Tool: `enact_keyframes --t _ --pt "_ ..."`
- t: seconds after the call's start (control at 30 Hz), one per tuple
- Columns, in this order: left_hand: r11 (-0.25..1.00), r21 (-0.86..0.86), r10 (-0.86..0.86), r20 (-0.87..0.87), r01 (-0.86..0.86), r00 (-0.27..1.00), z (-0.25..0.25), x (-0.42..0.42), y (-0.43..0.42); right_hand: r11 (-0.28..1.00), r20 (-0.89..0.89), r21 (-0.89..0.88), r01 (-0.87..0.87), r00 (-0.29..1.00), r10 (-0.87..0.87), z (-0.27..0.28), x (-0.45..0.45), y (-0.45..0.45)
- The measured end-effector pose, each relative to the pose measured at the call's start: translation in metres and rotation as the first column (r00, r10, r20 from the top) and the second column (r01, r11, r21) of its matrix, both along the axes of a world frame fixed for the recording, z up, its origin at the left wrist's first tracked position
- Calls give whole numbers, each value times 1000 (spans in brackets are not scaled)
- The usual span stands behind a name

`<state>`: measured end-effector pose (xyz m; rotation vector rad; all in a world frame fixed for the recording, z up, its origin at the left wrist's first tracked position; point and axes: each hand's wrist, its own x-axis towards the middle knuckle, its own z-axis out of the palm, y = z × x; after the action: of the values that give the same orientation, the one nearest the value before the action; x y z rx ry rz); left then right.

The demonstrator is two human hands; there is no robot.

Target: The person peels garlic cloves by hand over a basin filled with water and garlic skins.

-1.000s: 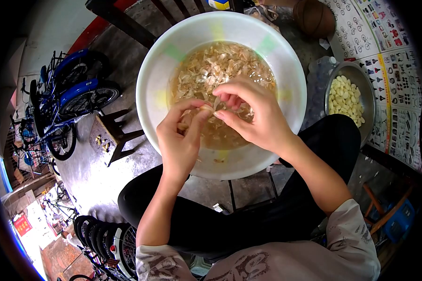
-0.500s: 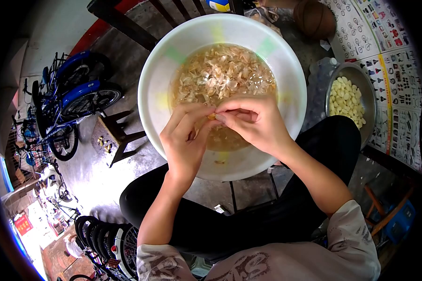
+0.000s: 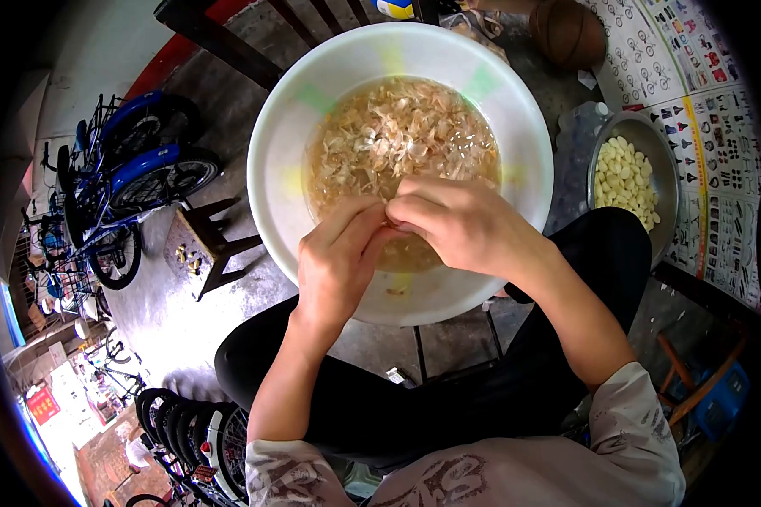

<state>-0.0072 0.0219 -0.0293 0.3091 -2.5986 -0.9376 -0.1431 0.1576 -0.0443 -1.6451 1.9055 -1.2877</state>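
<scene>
Over the near half of a wide white basin, my left hand and my right hand meet at the fingertips. Both are pinched on a small garlic clove, now almost wholly covered by the fingers. Beneath them the basin holds cloudy brownish water with a heap of loose garlic skins afloat in it. To the right of my knee, peeled garlic cloves fill part of a metal bowl.
A dark wooden chair stands behind the basin, and a low wooden stool to its left. Bicycles line the left side. A basketball lies at the back right, near printed sheets and a clear plastic bottle.
My right hand has rolled inward, its fingers curling over the clove, which showed between the fingertips before. The left hand has dropped slightly. The basin and bowl look the same.
</scene>
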Motion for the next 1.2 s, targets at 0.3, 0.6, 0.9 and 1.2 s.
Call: enact_keyframes --t 0.3,0.6,0.9,1.2 --pt "986 153 58 59 -66 997 0 -3 3 997 -89 -73 10 996 -17 -14 3 -3" --pt "665 733 173 35 -142 984 4 -6 1 994 239 -100 -49 968 71 1 -5 -1" --pt "555 816 222 39 -159 974 4 -4 -2 964 222 -143 223 957 -188 -6 -15 -2" --pt "950 260 164 54 -172 985 -4 -1 -1 966 409 -34 257 885 -221 -2 -5 -3"
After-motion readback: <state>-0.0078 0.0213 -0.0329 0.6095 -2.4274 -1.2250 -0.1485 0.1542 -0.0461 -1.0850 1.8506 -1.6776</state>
